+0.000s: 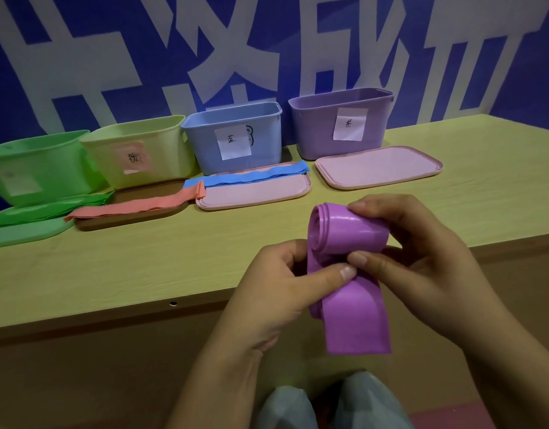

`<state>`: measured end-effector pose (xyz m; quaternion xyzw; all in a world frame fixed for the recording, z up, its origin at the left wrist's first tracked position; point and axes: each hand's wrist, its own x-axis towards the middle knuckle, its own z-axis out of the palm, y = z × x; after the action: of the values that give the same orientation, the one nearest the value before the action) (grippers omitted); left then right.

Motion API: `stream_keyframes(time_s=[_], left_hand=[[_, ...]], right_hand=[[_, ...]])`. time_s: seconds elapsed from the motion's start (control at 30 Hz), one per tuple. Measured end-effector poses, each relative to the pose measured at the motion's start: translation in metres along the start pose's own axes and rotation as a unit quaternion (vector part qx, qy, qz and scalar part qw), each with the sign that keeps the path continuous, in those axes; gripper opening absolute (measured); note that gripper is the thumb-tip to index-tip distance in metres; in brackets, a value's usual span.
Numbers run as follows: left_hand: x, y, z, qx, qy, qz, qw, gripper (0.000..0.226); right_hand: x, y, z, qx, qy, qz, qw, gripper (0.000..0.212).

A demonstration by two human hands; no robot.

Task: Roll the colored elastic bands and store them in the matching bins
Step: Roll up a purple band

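1. I have the purple band point(344, 243) up in front of me, over the near edge of the table point(143, 264), half wound: a tight coil at the top and a flat tail hanging down toward my knees.
2. My right hand point(421, 258) wraps the coil, fingers curled over the top and thumb pinching underneath, so the turns can't spring loose.
3. My left hand point(279, 286) pinches the tail just below the coil, thumb pressed on the front, feeding it in taut.
4. The band looks smooth, thin and slightly glossy, a rubbery strip; I'd judge it slippery and keen to unwind.
5. Its home, the purple bin point(341, 125), stands open at the back right with a paper label, its pink lid point(378, 168) lying flat in front.
6. Next left, the blue bin point(233, 137), with the blue band point(248, 178) laid flat across a pink lid point(254, 193).
7. Further left, the pale yellow bin point(140, 150) with an orange band point(134, 205) on a brown lid, then the green bin point(38, 168) with a green band point(50, 209).
8. Each strip waits before its own bin, unrolled.
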<state>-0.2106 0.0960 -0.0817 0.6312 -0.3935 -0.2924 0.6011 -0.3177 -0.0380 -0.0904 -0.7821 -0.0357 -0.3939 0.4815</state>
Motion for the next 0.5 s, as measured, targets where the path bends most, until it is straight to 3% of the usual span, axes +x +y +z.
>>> stream_keyframes(time_s=[0.13, 0.3, 0.5], left_hand=[[-0.002, 0.001, -0.002, 0.018, -0.020, 0.009, 1.000, 0.038], [-0.002, 0.006, 0.005, 0.014, 0.022, 0.011, 1.000, 0.034], [-0.004, 0.002, 0.002, -0.006, 0.005, 0.010, 1.000, 0.040]], right_hand=[[-0.003, -0.001, -0.002, 0.009, -0.012, -0.002, 1.000, 0.032], [-0.005, -0.003, 0.002, 0.004, -0.005, -0.004, 1.000, 0.028], [-0.004, -0.018, -0.017, 0.134, -0.102, 0.116, 0.979, 0.043]])
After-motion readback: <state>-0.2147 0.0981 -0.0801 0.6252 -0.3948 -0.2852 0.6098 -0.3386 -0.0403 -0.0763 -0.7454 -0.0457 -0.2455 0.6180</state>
